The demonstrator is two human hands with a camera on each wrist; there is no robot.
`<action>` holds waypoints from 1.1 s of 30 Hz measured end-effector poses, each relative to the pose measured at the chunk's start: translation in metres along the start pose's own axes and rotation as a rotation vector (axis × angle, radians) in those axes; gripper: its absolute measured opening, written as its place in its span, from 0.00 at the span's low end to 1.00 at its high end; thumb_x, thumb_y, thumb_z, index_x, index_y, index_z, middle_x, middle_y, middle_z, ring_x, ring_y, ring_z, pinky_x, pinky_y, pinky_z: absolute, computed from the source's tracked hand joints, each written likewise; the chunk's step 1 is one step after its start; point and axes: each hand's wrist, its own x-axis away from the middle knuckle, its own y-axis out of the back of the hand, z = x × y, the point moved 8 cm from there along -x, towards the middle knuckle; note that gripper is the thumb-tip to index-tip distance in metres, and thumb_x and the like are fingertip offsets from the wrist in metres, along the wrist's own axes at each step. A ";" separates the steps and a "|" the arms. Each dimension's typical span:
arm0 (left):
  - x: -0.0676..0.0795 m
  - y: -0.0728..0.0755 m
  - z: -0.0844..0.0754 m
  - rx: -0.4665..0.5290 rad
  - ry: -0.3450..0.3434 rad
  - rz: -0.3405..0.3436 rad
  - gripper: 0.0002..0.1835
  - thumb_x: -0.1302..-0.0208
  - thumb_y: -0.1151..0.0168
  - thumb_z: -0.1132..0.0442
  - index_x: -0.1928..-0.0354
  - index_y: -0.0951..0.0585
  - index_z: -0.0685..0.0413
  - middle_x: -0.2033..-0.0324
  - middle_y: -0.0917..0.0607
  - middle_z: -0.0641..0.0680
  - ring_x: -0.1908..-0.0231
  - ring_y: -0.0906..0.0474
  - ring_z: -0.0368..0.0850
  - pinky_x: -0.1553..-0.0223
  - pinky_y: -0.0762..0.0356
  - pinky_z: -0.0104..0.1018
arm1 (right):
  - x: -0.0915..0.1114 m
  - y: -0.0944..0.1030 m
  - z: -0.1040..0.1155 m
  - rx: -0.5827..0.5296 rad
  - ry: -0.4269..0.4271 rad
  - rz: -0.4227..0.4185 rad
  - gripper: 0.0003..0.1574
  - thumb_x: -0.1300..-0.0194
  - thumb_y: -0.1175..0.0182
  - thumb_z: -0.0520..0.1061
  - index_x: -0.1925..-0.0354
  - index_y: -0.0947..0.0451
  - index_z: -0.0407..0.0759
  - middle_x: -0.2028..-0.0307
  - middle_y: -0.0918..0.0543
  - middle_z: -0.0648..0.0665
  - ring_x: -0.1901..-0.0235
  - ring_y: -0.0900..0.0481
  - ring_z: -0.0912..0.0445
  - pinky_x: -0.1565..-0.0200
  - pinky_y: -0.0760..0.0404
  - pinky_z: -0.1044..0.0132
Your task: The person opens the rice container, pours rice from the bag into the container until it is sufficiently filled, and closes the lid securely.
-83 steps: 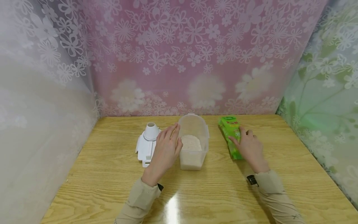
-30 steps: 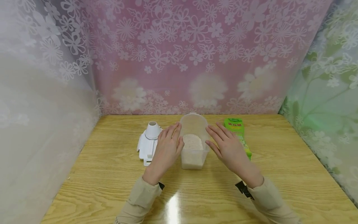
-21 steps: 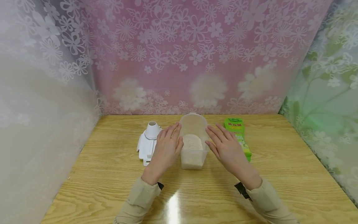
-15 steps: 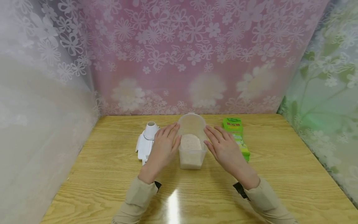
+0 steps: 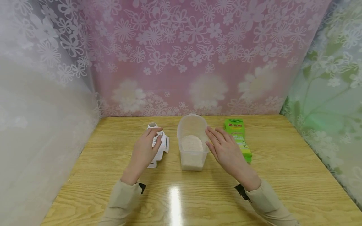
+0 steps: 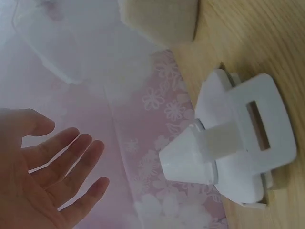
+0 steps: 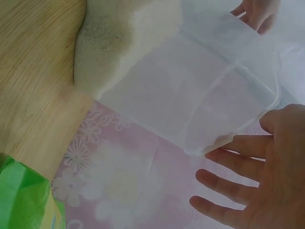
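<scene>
In the head view, the left hand [image 5: 145,150] sits left of centre, fingers straight and relaxed, over the white lid [image 5: 160,147]; the left wrist view shows the palm apart from the lid [image 6: 236,148], holding nothing. The lid lies on the desk [image 5: 113,175], its spout at the far end. At the centre of the frame stands the clear tub [image 5: 192,141], part filled with white grain. The right hand [image 5: 226,150] is just right of the tub, fingers straight and spread; in the right wrist view its fingertips [image 7: 209,155] are right at the tub's rim [image 7: 238,114], gripping nothing. A green packet [image 5: 237,138] lies flat on the desk, right of that hand.
</scene>
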 end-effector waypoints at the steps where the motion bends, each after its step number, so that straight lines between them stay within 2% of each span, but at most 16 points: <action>1: 0.002 0.000 0.003 -0.011 0.009 0.004 0.15 0.29 0.38 0.66 0.43 0.19 0.59 0.52 0.14 0.59 0.60 0.14 0.53 0.77 0.24 0.39 | 0.000 0.000 0.000 -0.002 -0.002 -0.001 0.38 0.17 0.66 0.59 0.34 0.25 0.34 0.36 0.22 0.36 0.41 0.24 0.37 0.45 0.22 0.41; 5: 0.009 -0.004 0.016 -0.155 0.030 0.007 0.17 0.33 0.34 0.65 0.45 0.20 0.64 0.57 0.16 0.64 0.71 0.18 0.55 0.80 0.25 0.41 | 0.000 0.001 -0.001 0.002 -0.009 -0.001 0.42 0.17 0.72 0.61 0.34 0.25 0.34 0.36 0.22 0.36 0.42 0.23 0.38 0.46 0.21 0.42; 8: 0.016 -0.012 0.025 -0.268 0.033 0.031 0.18 0.35 0.31 0.62 0.48 0.20 0.66 0.61 0.17 0.66 0.75 0.21 0.57 0.79 0.23 0.45 | 0.000 0.001 -0.001 0.003 -0.007 -0.001 0.42 0.17 0.72 0.61 0.34 0.25 0.34 0.36 0.22 0.36 0.42 0.23 0.38 0.46 0.21 0.42; 13: 0.027 -0.026 0.035 -0.377 0.041 0.096 0.21 0.38 0.27 0.58 0.54 0.21 0.69 0.66 0.20 0.65 0.73 0.20 0.58 0.77 0.19 0.46 | 0.001 0.000 0.000 0.008 -0.004 -0.004 0.38 0.16 0.67 0.59 0.34 0.26 0.34 0.36 0.22 0.36 0.42 0.23 0.38 0.46 0.21 0.43; 16: 0.032 -0.031 0.040 -0.437 0.056 0.112 0.23 0.40 0.25 0.56 0.58 0.23 0.71 0.69 0.21 0.65 0.73 0.20 0.58 0.77 0.19 0.46 | 0.001 0.000 0.001 0.009 -0.005 -0.009 0.37 0.16 0.66 0.58 0.34 0.26 0.34 0.37 0.22 0.36 0.43 0.23 0.38 0.46 0.21 0.43; 22: 0.034 -0.035 0.046 -0.496 0.083 0.109 0.23 0.42 0.25 0.55 0.67 0.23 0.70 0.75 0.22 0.63 0.76 0.22 0.57 0.80 0.22 0.46 | 0.000 0.001 0.002 0.015 -0.005 -0.015 0.41 0.16 0.71 0.60 0.34 0.25 0.34 0.37 0.21 0.36 0.43 0.22 0.38 0.44 0.21 0.43; 24: 0.035 -0.037 0.047 -0.502 0.090 0.123 0.23 0.41 0.26 0.54 0.68 0.23 0.70 0.75 0.23 0.63 0.76 0.23 0.57 0.81 0.22 0.46 | 0.000 0.001 0.002 0.009 -0.005 -0.013 0.37 0.16 0.66 0.58 0.34 0.25 0.34 0.37 0.21 0.36 0.43 0.22 0.38 0.44 0.22 0.43; 26: 0.035 -0.038 0.047 -0.503 0.097 0.139 0.22 0.40 0.27 0.54 0.68 0.23 0.70 0.75 0.23 0.62 0.75 0.23 0.57 0.80 0.22 0.46 | 0.001 0.000 0.001 -0.001 -0.006 -0.010 0.31 0.18 0.57 0.54 0.34 0.25 0.34 0.37 0.22 0.35 0.43 0.23 0.37 0.43 0.22 0.43; 28: 0.035 -0.038 0.047 -0.508 0.091 0.137 0.22 0.39 0.28 0.55 0.68 0.23 0.70 0.74 0.24 0.63 0.72 0.23 0.57 0.76 0.21 0.46 | 0.001 0.000 0.001 -0.009 -0.007 -0.004 0.29 0.21 0.51 0.51 0.34 0.26 0.34 0.36 0.22 0.35 0.42 0.23 0.37 0.43 0.22 0.43; 31: 0.034 -0.036 0.044 -0.529 0.058 0.092 0.20 0.38 0.30 0.56 0.70 0.23 0.71 0.73 0.25 0.63 0.70 0.24 0.58 0.70 0.23 0.46 | 0.002 0.000 0.001 -0.013 -0.005 -0.006 0.29 0.21 0.50 0.51 0.33 0.26 0.34 0.36 0.22 0.35 0.42 0.23 0.37 0.42 0.22 0.43; 33: 0.033 -0.035 0.042 -0.545 0.041 0.064 0.20 0.38 0.30 0.57 0.70 0.23 0.70 0.72 0.25 0.63 0.68 0.25 0.59 0.67 0.24 0.47 | 0.002 0.000 0.001 -0.010 0.000 -0.015 0.32 0.18 0.58 0.55 0.34 0.26 0.34 0.36 0.22 0.35 0.42 0.23 0.38 0.43 0.22 0.43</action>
